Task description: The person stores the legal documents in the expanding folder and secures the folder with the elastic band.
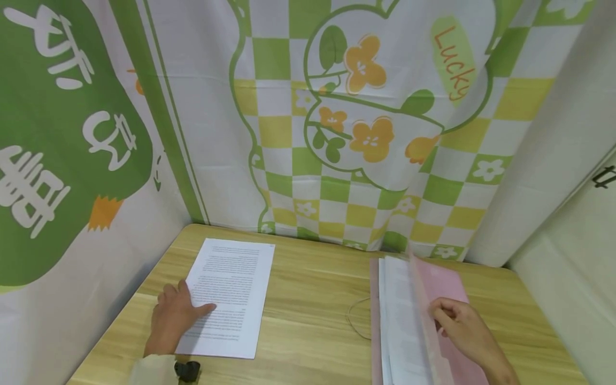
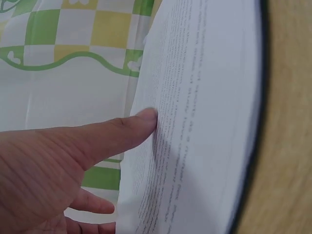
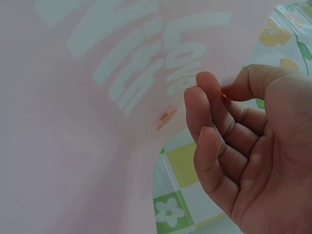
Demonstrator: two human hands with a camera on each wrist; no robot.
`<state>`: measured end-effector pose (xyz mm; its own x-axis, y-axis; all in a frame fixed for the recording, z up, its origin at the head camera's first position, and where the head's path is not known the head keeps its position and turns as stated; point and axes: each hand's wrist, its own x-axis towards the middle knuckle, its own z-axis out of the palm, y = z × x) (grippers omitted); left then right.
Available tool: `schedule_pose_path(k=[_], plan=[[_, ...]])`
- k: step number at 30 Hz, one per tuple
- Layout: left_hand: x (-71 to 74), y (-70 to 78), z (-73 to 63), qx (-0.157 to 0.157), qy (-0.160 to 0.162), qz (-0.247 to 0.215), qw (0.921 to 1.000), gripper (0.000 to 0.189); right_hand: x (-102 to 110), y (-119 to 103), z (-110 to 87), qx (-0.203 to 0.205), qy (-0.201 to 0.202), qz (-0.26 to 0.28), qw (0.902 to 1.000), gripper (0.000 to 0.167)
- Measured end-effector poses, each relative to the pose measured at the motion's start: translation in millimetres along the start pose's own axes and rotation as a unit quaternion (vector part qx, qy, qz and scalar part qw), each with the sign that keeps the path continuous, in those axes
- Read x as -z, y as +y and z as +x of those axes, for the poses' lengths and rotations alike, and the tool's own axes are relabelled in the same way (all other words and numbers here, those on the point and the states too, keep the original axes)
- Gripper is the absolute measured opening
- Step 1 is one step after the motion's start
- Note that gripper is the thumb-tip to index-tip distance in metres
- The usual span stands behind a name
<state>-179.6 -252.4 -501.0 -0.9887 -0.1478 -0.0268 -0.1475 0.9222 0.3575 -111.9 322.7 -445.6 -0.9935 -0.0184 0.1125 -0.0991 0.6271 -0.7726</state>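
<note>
My left hand (image 1: 175,313) lies at the left edge of a stack of printed sheets (image 1: 228,297), its thumb straight on the top page. In the left wrist view the other fingers are beside the paper's edge. My right hand (image 1: 464,331) pinches the edge of the raised cover of a pink document folder (image 1: 445,283) with thumb and fingertips. White lettering and a small round button (image 3: 167,118) show on the cover in the right wrist view. Several papers (image 1: 401,315) lie inside the folder, partly hidden by the cover.
A thin cord (image 1: 351,315) loops out from the folder's left side onto the wooden table (image 1: 313,299). Patterned curtains (image 1: 274,133) hang close along the back and sides of the table. A small black object (image 1: 187,370) sits at my left wrist.
</note>
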Motion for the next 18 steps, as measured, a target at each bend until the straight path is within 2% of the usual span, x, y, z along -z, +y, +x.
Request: schedule_pose_path(k=[4,9,13,18], plan=[[4.0,-1.5,2.0,0.011,-0.001,-0.022,0.9997,0.098,-0.2,0.2,-0.3,-0.001,0.001,0.000,1.0000,0.018],[9.2,-3.9,3.5,0.031,-0.029,-0.062,0.9972,0.099,-1.3,-0.9,-0.5,-0.002,0.003,0.000,1.0000,0.018],[9.5,-10.4,4.3,0.012,-0.042,-0.088,0.9952,0.095,-2.8,-1.2,-0.4,-0.011,0.002,0.005,0.9999,0.019],[7.4,-19.5,7.3,-0.017,-0.041,-0.114,0.9925,0.087,-3.4,-1.0,-0.1,-0.021,-0.004,0.009,0.9997,0.019]])
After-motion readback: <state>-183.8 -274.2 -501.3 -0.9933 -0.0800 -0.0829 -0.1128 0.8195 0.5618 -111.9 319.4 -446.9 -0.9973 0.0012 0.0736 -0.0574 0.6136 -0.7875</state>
